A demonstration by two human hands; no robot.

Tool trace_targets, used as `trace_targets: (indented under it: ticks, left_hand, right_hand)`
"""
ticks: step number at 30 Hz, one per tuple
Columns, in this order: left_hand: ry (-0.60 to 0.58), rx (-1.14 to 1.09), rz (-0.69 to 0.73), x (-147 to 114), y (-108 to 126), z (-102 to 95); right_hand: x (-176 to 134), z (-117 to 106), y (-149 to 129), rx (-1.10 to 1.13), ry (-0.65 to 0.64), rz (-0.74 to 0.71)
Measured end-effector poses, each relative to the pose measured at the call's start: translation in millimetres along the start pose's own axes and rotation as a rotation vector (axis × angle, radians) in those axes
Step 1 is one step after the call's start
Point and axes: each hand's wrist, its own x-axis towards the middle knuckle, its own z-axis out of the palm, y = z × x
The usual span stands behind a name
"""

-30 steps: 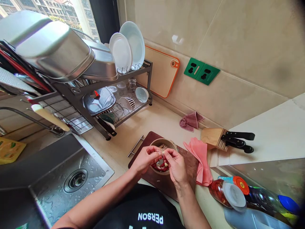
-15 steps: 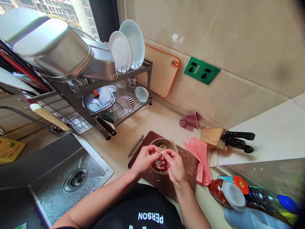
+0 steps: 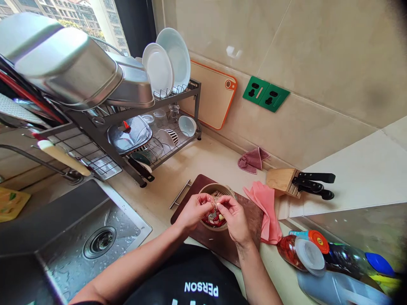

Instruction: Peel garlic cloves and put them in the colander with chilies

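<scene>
Above the middle of the board point(image 3: 219, 250), both hands meet over the bowl point(image 3: 219, 229). The left hand point(image 3: 193, 214) pinches a small pale bit point(image 3: 215, 205) between thumb and forefinger; the right hand point(image 3: 234, 218) pinches at it from the other side, its fingertips nearly touching the left's. The bit is too small to name. Beneath it, the bowl sits on the board, ribbed inside, with red pieces point(image 3: 208, 221) and paler scraps in it.

The bit looks easy to lose: a slip of either pinch would likely drop it among the scraps, where it would be hard to pick out. If the hands drifted toward the board's near edge, shreds could miss the bowl; a pale crumb point(image 3: 210, 239) lies on the board there. A wrist knocking the rim could shift the bowl, since neither hand steadies it. The gloves point(image 3: 267, 212), at the board's right edge, could get dragged by the right forearm swinging out.
</scene>
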Motion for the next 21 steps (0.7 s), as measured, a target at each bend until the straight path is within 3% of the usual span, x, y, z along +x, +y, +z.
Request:
trace_targets:
  ticks: [4, 10, 12, 16, 21]
  left_hand:
    - [-0.035, -0.068, -0.056, 0.2, -4.5, -2.2]
    - [-0.029, -0.091, -0.059, 0.1, -5.8, -2.9]
    - [-0.043, -0.102, -0.061, -0.2, -4.4, -2.4]
    - [-0.078, -0.139, -0.105, -0.8, -2.1, -2.3]
    - [-0.059, -0.184, -0.152, -1.4, 1.0, -3.0]
  right_hand:
    - [-0.6, -1.1, 2.0, 0.312, 0.053, 0.134]
    - [-1.9, 1.3, -1.2, 0.165, -0.009, 0.084]
    - [-0.7, 2.2, 1.5, 0.139, 0.025, 0.081]
    - [3.3, -0.4, 6.8, 0.337, 0.089, 0.189]
    - [5.2, -7.1, 2.2, 0.558, 0.059, 0.282]
